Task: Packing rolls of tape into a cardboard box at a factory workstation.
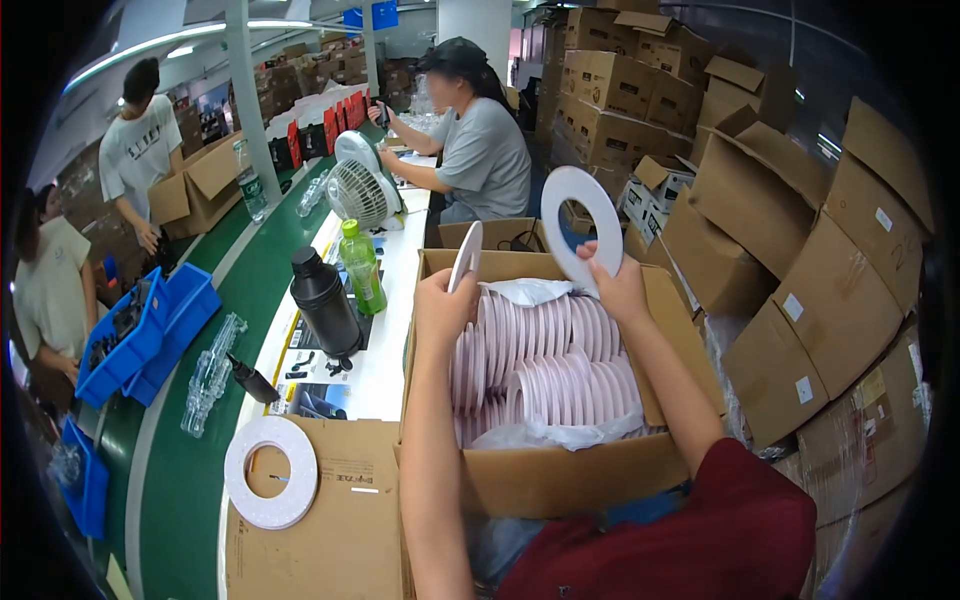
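Two hands raised over open cardboard box: left hand grips white flat ring edge-on, right hand grips second white ring.

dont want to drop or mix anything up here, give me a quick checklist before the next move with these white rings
1. Left hand grips a white ring held edge-on: ok.
2. Right hand fingers pinch the lower rim of the raised ring: ok.
3. Open cardboard box of stacked rings sits right below both hands: ok.
4. Loose ring lies flat on the closed carton at left: ok.
5. Plastic liner is clear of the stacks: not ok, it lies over the top row.
6. Held rings undamaged: cannot tell.
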Available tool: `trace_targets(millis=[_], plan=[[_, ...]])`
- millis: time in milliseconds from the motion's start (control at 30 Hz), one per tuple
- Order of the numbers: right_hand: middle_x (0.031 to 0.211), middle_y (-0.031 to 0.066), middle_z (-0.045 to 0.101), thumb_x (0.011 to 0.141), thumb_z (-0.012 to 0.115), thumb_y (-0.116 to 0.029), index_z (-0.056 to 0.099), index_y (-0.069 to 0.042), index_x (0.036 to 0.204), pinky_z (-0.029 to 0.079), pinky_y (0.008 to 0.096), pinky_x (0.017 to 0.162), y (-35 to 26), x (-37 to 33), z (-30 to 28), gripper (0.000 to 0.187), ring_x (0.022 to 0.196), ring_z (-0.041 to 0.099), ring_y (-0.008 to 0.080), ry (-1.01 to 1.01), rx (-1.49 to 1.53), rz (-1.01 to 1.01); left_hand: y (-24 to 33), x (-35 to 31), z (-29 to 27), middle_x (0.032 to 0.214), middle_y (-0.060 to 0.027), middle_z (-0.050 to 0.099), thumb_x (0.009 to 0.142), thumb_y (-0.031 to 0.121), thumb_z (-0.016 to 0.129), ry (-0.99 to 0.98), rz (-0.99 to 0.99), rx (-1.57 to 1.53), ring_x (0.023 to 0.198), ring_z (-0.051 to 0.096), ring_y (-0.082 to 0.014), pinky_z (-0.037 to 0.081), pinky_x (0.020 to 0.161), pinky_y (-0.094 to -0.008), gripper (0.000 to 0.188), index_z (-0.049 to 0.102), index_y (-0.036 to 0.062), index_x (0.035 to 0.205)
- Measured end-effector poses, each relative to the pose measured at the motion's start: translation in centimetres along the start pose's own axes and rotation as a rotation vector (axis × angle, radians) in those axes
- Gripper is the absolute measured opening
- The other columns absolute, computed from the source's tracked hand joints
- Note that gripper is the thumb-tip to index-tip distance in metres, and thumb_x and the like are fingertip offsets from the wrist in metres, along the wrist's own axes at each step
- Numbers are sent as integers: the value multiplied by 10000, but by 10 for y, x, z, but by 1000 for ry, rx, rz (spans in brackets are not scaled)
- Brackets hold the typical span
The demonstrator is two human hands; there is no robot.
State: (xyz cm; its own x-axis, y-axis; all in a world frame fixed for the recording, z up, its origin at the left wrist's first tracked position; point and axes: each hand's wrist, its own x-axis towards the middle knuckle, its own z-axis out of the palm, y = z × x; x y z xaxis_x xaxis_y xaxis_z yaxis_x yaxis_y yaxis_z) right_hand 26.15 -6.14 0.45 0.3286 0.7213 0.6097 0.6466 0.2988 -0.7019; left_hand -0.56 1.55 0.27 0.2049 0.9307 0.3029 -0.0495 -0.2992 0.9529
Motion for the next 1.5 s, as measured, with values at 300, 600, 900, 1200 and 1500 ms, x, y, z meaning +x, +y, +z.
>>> trace_targets(millis=[300, 600, 900, 1200, 1500], plan=[[1029, 121, 723, 958, 580, -185, 632, 27, 1167, 505, 344, 874, 1, -36, 13, 302, 964, 676, 203, -314, 87, 80, 20, -20, 26, 708, -149, 624, 724, 91, 663, 123, 852, 622, 646, 640, -307, 506, 591, -375, 261, 647, 17, 973], [1011, 127, 714, 963, 592, -146, 621, -1, 1185, 510, 350, 864, 1, -34, 13, 266, 967, 678, 204, -333, 119, 100, 44, -7, 42, 679, -172, 615, 664, 89, 683, -242, 765, 794, 612, 616, -355, 499, 621, -408, 249, 631, 37, 903], [999, 116, 729, 956, 584, -105, 632, 41, 1149, 518, 312, 861, 0, -28, 8, 246, 959, 680, 168, -280, 156, 74, 54, -14, 43, 835, -249, 660, 708, 100, 635, -455, 442, 940, 769, 634, -445, 516, 701, -471, 325, 662, 16, 1021], [1192, 155, 654, 989, 555, -123, 571, 19, 1234, 476, 408, 1045, -17, -36, -3, 283, 1118, 633, 280, -96, 766, 140, 9, -10, 21, 1180, -133, 651, 976, 177, 518, 86, 244, -386, 1060, 614, -192, 456, 953, -325, 335, 616, -39, 1214], [1230, 125, 595, 945, 622, -109, 293, -51, 1498, 500, 326, 946, -8, -39, 31, 646, 1086, 606, 198, 45, 780, 215, -28, -23, 39, 1088, -221, 664, 918, 739, 326, -570, -220, -1085, 911, 693, -347, 579, 826, -441, 891, 511, -50, 1288]])
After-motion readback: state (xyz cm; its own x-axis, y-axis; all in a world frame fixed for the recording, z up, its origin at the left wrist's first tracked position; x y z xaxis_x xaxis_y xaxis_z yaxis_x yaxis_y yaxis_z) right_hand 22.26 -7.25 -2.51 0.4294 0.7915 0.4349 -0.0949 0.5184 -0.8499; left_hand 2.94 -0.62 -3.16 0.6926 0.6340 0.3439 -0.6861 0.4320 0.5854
